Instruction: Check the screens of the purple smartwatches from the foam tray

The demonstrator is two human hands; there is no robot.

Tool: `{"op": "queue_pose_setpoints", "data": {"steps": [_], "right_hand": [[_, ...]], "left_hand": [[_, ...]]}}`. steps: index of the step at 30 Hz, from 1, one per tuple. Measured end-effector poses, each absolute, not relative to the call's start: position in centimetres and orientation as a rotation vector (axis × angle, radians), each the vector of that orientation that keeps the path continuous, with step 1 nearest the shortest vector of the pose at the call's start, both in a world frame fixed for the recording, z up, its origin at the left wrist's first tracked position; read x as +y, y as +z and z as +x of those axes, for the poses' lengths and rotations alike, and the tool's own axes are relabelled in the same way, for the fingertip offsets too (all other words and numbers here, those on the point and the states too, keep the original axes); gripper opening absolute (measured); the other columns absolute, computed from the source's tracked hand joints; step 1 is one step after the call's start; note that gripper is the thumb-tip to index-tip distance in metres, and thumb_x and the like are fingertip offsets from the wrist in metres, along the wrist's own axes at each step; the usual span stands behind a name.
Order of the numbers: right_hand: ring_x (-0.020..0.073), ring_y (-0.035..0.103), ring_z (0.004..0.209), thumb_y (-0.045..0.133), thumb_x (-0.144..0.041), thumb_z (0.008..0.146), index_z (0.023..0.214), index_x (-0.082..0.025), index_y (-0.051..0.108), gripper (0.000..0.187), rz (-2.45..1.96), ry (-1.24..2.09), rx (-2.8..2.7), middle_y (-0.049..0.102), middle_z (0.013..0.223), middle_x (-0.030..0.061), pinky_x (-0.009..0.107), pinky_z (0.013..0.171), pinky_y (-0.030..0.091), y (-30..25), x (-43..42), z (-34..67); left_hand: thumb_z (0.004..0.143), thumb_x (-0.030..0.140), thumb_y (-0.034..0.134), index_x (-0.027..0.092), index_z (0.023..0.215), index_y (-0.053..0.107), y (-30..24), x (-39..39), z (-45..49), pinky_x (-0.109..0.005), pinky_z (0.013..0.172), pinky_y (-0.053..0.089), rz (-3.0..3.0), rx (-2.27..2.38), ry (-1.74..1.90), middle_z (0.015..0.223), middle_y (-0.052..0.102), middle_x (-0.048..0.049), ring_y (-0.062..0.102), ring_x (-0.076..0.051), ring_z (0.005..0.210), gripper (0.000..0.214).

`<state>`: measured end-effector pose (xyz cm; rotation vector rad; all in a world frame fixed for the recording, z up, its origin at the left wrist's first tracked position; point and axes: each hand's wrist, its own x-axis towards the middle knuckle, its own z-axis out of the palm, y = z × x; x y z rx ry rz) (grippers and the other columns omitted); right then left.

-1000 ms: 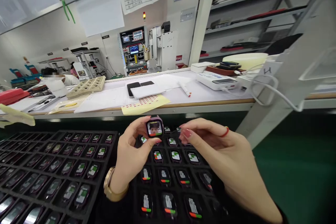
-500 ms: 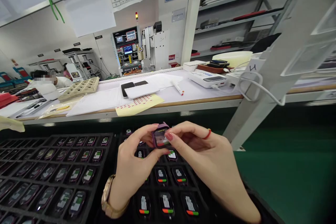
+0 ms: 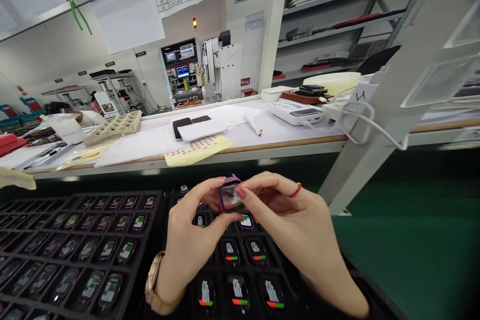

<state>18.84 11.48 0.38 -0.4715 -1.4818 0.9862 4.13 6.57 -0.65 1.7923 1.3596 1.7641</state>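
Note:
A purple-framed smartwatch (image 3: 228, 197) is held up between both hands, its lit screen tilted toward me. Thumb and forefinger of my left hand (image 3: 198, 225) grip its left and lower edges. My right hand (image 3: 288, 225) pinches the right side, thumb on the screen's edge, other fingers curled behind and partly hidden. Below the hands lies a black foam tray (image 3: 217, 272) with several more smartwatches (image 3: 237, 287) in its slots, many screens lit with white text and a red-green bar.
To the left sits another foam tray (image 3: 144, 255) filled with purple watches. Beyond the trays runs a shelf (image 3: 240, 152) bearing papers, phones (image 3: 182, 128), a marker (image 3: 253, 125) and a white device (image 3: 296, 113). A metal post (image 3: 378, 110) stands at right. A co-worker (image 3: 90, 118) is far left.
Both hands keep their hold on the watch, nearly still. The reflection on its screen has shifted slightly, and a bit of green now shows at the screen's lower edge.

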Motion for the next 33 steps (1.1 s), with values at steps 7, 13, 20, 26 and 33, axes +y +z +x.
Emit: {"op": "queue_pose_setpoints", "data": {"steps": [7,13,20,26,33], "right_hand": [[0.0102,0.064,0.062,0.071,-0.017,0.09,0.081,-0.024,0.072,0.011,-0.48,0.967,-1.451,0.07,0.075,-0.0038,0.011,0.055,0.053,0.7,11.59,18.47],[0.0095,0.061,0.056,0.07,-0.017,0.088,0.081,-0.023,0.072,0.01,-0.522,0.918,-1.455,0.07,0.073,-0.003,0.011,0.049,0.051,0.86,11.44,18.36],[0.0125,0.063,0.059,0.069,-0.018,0.09,0.08,-0.022,0.072,0.01,-0.521,0.91,-1.474,0.069,0.075,-0.0009,0.016,0.051,0.053,0.64,11.54,18.48],[0.0165,0.064,0.061,0.069,-0.023,0.091,0.081,-0.021,0.071,0.01,-0.541,0.936,-1.482,0.069,0.076,0.0021,0.022,0.054,0.056,0.7,11.61,18.46],[0.016,0.064,0.065,0.07,-0.021,0.09,0.085,-0.022,0.071,0.005,-0.534,0.862,-1.487,0.068,0.077,0.0007,0.021,0.058,0.055,0.26,11.97,18.13]], "left_hand": [[0.075,0.017,0.083,0.042,0.118,0.065,-0.63,6.6,4.1,-0.017,0.08,0.055,1.791,1.365,1.75,0.102,0.074,0.0104,0.065,-0.008,0.08,0.052],[0.074,0.016,0.084,0.042,0.117,0.066,-0.59,6.58,4.03,-0.017,0.081,0.055,1.776,1.379,1.736,0.1,0.073,0.0098,0.065,-0.008,0.079,0.054],[0.072,0.013,0.084,0.037,0.116,0.068,-0.51,6.72,4.03,-0.017,0.079,0.055,1.74,1.344,1.745,0.099,0.074,0.0071,0.065,-0.009,0.079,0.053],[0.071,0.014,0.085,0.038,0.116,0.069,-0.39,6.62,4.12,-0.017,0.078,0.055,1.734,1.342,1.746,0.098,0.074,0.0075,0.064,-0.009,0.077,0.053],[0.071,0.014,0.085,0.037,0.117,0.069,-0.3,6.73,3.99,-0.018,0.078,0.055,1.74,1.334,1.741,0.098,0.075,0.0069,0.065,-0.009,0.077,0.054]]}}
